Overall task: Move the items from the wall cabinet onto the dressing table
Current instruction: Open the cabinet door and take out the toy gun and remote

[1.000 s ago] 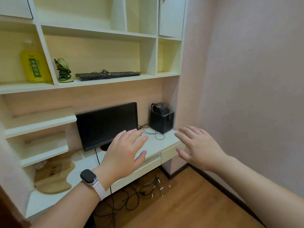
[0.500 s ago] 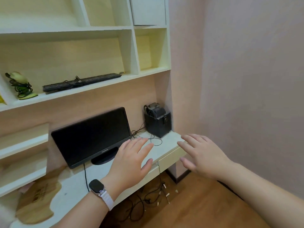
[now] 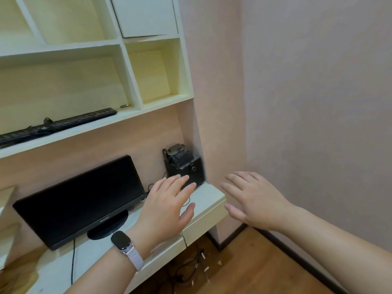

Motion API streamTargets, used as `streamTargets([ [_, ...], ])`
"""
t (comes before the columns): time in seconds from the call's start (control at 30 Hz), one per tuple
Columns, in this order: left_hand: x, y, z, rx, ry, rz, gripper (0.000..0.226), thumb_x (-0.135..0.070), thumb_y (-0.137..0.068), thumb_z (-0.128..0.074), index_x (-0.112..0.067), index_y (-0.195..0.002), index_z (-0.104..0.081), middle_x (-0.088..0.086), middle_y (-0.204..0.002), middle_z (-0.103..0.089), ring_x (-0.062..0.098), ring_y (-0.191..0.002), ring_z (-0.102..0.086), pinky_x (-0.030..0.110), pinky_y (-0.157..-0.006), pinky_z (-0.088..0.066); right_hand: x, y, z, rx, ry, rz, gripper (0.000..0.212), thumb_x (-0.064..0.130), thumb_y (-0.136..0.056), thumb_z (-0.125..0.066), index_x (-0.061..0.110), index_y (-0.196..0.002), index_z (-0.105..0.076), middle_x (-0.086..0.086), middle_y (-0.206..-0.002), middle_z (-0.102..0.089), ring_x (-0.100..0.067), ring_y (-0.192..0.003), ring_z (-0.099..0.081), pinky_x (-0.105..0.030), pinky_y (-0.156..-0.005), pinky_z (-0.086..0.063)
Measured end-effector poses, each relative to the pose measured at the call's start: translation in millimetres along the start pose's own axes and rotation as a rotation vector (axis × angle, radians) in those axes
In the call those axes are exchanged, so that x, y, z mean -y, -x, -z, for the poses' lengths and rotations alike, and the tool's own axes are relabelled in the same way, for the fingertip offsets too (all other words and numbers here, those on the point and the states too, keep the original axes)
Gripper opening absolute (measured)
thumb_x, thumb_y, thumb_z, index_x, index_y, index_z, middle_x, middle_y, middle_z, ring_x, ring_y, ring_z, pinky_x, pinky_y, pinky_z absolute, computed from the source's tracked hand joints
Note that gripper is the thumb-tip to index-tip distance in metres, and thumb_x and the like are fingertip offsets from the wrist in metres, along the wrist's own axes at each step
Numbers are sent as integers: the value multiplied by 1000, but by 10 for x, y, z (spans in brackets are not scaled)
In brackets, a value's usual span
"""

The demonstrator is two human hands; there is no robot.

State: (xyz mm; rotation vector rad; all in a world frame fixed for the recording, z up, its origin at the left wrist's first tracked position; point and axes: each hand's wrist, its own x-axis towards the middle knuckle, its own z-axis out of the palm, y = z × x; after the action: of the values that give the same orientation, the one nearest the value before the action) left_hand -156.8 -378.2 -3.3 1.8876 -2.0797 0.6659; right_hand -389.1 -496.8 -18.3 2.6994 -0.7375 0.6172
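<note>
Above the dressing table (image 3: 209, 197), fingers spread and empty on both left hand (image 3: 167, 205) and right hand (image 3: 254, 200). Nothing carried yet, apparently. On the wall cabinet (image 3: 135, 115) shelf, left to move: keyboard (image 3: 57, 126), long axis along the shelf, right end toward a small battery (image 3: 125, 106).

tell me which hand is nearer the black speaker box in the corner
Left. The left hand has its fingertips overlapping the lower front of the black speaker box in the view. The right hand hovers off the desk's right end, clear of it.
</note>
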Motion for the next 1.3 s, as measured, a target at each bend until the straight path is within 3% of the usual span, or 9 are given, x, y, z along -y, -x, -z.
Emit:
streamTargets([
  [0.33, 447, -578, -248, -75, -57, -17, 45, -43, -89, -50, -22, -127, -62, 2, -132, -61, 24, -125, -54, 42, -107, -36, -354, -666, -260, -49, 9, 46, 52, 55, -89, -47, 23, -128, -59, 0, -126, -62, -22, -118, -56, -38, -98, -46],
  [0.77, 2049, -1448, -731, -285, -65, 0, 42, -36, -85, -61, -18, -122, -65, 5, -130, -61, 27, -122, -54, 43, -103, -38, -530, -2574, -685, -160, 96, 134, 46, 47, -85, -52, 16, -117, -62, -4, -118, -62, -27, -108, -58, -39, -85, -47],
  [1.03, 2899, -2055, -633, -374, -161, -19, 44, -40, -86, -56, -18, -123, -65, 7, -131, -61, 27, -122, -54, 40, -104, -33, -634, -3623, -684, -246, 102, 109, 52, 52, -89, -47, 18, -127, -59, -3, -128, -61, -26, -119, -56, -39, -95, -47],
  [1.3, 3269, -2717, -259, -539, -249, -22, 38, -37, -86, -55, -16, -114, -69, 8, -123, -65, 30, -113, -60, 45, -95, -44, -912, -4482, -485, -435, 94, 203, 49, 51, -88, -46, 18, -121, -63, -4, -123, -64, -29, -113, -59, -38, -92, -47],
])
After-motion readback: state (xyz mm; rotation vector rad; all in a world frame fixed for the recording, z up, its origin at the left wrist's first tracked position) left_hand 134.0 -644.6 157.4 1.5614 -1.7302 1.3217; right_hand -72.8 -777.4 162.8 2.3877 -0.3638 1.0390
